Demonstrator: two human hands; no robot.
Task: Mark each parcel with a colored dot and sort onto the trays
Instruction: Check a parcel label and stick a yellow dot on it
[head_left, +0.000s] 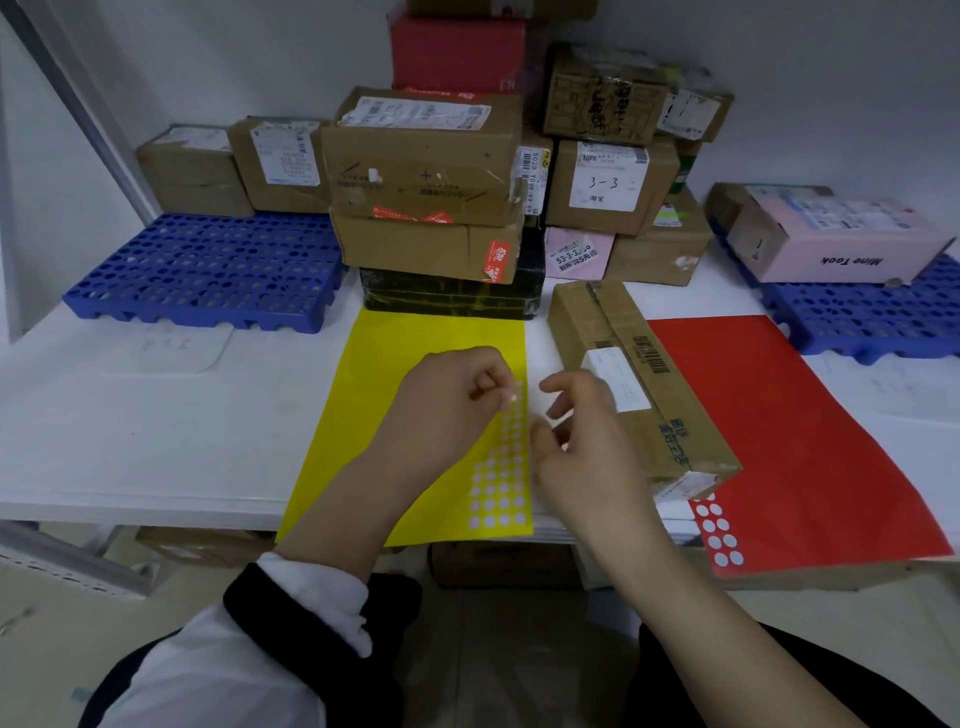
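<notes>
A yellow sticker sheet (415, 374) lies on the white table in front of me, with several white holes along its right side where dots have been peeled off. My left hand (452, 405) is over the sheet with curled fingers, and its fingertips pinch the sheet's right edge. My right hand (576, 441) is just right of that edge; its thumb and fingers pinch something small, seemingly a dot. A long brown parcel (639, 384) lies beside my right hand, partly on a red sticker sheet (779, 415).
A blue perforated tray (208, 270) at the back left carries two brown boxes (234, 166). Another blue tray (883, 317) at the right carries a pink box (836, 239). A tall stack of parcels (431, 187) stands behind the yellow sheet. The table's front edge is near my wrists.
</notes>
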